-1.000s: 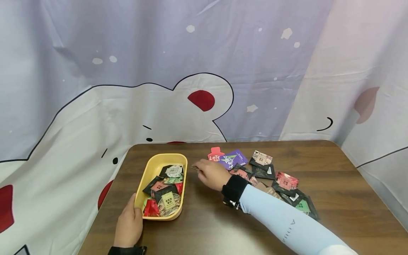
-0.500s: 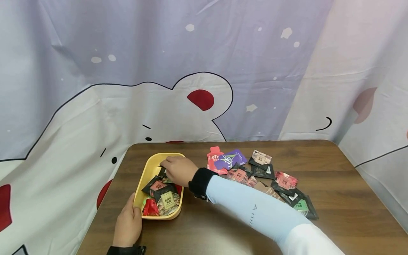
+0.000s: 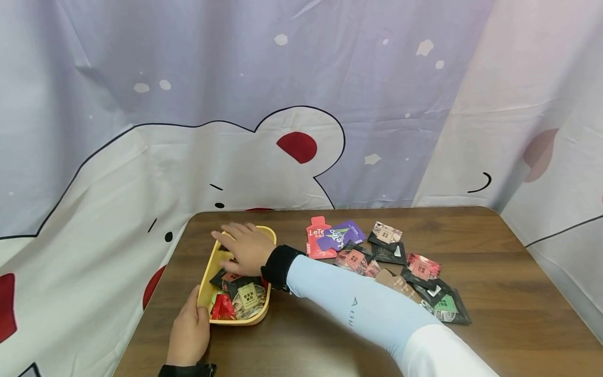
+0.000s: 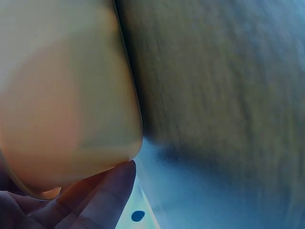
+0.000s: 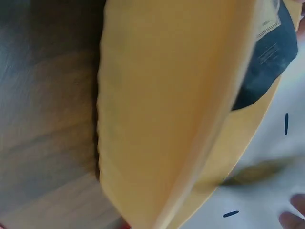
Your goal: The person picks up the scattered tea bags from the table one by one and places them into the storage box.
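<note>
Hovering flat and empty over the yellow tray, the right hand looked mid-deposit; the left hand gripped its six-o'clock corner. Next: packets at three o'clock.

bare table right, packets crowd the centre, tray blocks left

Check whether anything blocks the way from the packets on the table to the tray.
Nothing visible does. Bare table lies between the packets and the yellow tray. The right hand is over the tray's far end, and the left hand holds the near corner.
</note>
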A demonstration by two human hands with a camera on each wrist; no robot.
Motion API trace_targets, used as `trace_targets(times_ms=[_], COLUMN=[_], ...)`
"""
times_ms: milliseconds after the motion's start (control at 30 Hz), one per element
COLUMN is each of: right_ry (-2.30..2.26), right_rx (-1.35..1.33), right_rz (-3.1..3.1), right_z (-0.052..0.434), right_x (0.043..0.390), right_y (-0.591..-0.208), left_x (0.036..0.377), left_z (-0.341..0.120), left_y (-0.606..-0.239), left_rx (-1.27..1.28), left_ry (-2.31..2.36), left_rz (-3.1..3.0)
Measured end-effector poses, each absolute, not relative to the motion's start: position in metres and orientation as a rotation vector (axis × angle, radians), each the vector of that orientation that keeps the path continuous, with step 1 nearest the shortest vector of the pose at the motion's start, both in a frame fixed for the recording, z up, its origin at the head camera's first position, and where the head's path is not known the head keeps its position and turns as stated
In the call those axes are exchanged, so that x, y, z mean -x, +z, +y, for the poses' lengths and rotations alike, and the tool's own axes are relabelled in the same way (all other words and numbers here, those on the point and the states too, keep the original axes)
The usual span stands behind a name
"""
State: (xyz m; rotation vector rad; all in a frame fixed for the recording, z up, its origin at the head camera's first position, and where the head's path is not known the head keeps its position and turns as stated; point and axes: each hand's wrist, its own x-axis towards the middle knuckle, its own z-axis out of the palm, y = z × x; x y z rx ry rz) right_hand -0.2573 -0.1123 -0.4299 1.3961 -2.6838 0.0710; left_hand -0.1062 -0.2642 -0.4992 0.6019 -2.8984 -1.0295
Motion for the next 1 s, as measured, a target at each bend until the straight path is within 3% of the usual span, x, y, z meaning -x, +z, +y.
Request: trace_targets(times_ms=[600, 1000], right_ry=[0.084, 0.308], right_rx=[-1.346, -1.214], right_rz=[-2.805, -2.901], right_z=[-0.095, -0.019], right_x=[0.261, 0.274], right_y=[-0.446, -0.46], left_x=[0.105, 0.107], left_z=[-0.264, -0.264], left_y=[-0.498, -0.498], left_rx=[-0.604, -0.644], left_ry=[-1.02, -1.019], left_rz=[-2.9, -2.895])
